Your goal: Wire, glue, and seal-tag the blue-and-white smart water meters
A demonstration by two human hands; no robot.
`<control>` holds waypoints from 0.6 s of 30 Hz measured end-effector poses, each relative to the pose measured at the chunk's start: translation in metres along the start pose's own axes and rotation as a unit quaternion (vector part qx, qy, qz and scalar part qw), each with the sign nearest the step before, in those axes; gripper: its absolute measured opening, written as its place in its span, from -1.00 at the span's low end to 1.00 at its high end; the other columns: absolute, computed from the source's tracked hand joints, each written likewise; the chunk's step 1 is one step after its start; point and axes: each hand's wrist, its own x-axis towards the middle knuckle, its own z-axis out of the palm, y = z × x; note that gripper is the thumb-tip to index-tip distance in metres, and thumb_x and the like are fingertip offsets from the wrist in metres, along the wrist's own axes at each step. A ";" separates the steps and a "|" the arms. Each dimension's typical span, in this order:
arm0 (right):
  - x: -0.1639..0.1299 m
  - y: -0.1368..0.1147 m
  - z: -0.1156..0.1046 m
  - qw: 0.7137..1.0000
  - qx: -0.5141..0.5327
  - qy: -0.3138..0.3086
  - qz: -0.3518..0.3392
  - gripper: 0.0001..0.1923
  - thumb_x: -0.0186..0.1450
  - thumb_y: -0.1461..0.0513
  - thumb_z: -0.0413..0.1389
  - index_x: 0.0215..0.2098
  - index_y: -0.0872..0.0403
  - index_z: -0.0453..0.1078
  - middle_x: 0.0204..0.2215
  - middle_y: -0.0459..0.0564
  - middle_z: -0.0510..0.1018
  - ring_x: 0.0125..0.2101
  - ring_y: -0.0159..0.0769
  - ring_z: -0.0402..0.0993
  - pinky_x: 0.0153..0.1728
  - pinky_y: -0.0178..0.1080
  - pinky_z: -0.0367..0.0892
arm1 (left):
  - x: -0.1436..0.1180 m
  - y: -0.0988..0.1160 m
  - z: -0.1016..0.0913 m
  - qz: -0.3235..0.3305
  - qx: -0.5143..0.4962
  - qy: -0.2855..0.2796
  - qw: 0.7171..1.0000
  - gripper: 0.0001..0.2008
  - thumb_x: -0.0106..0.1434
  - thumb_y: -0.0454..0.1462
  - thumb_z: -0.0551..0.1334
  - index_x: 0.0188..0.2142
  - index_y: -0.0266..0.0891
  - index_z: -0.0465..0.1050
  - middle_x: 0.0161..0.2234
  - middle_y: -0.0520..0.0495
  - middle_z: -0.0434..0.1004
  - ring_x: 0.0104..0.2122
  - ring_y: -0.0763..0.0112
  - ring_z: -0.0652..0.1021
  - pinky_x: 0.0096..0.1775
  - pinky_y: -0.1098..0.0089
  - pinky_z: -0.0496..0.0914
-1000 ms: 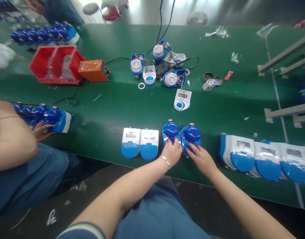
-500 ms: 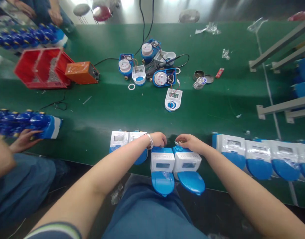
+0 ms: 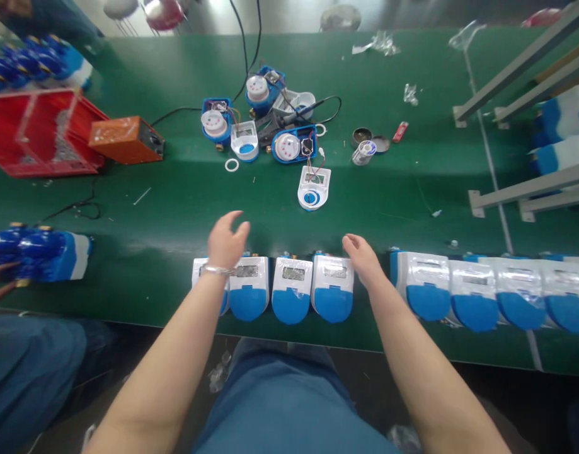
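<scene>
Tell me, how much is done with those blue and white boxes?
Done: four boxes lie face up in a row at the table's near edge. In hand: nothing; the left hand and right hand hover open above them. Left: more opened ones with wires sit farther back.

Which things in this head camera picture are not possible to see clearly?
Head view only:
- Leftmost meter in the front row: mostly hidden under the left hand and wrist.
- Meter displays: too small to read.
- Rightmost meter: cut by the right edge.
- Red bin contents: blurred.
- Right hand: palm not visible.
</scene>
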 end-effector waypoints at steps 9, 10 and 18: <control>-0.063 0.015 0.030 0.993 0.101 0.015 0.060 -0.48 0.17 0.04 -0.01 0.05 0.06 0.07 -0.01 0.08 0.34 -0.03 -0.22 0.30 0.01 -0.14 0.19 | -0.050 -0.139 -0.015 -0.301 -0.258 -0.101 0.912 -0.50 0.13 -0.10 0.13 0.00 -0.32 0.27 -0.13 -0.23 0.46 -0.16 0.23 0.48 -0.14 0.29 0.37; -0.064 0.015 0.029 0.993 0.106 0.018 0.052 -0.50 0.17 0.05 -0.02 0.04 0.06 0.08 0.00 0.08 0.34 -0.03 -0.22 0.30 0.01 -0.15 0.19 | -0.051 -0.137 -0.009 -0.295 -0.267 -0.104 0.912 -0.50 0.11 -0.11 0.16 0.01 -0.30 0.27 -0.14 -0.21 0.47 -0.18 0.25 0.49 -0.17 0.33 0.38; -0.070 0.042 -0.010 0.993 0.070 0.071 0.070 -0.48 0.16 0.06 -0.02 0.03 0.09 0.09 -0.05 0.09 0.39 -0.05 -0.21 0.33 -0.05 -0.15 0.25 | -0.068 -0.090 0.020 -0.259 -0.269 -0.136 0.918 -0.52 0.09 -0.15 0.17 0.02 -0.22 0.27 -0.18 -0.10 0.51 -0.25 0.33 0.52 -0.22 0.40 0.40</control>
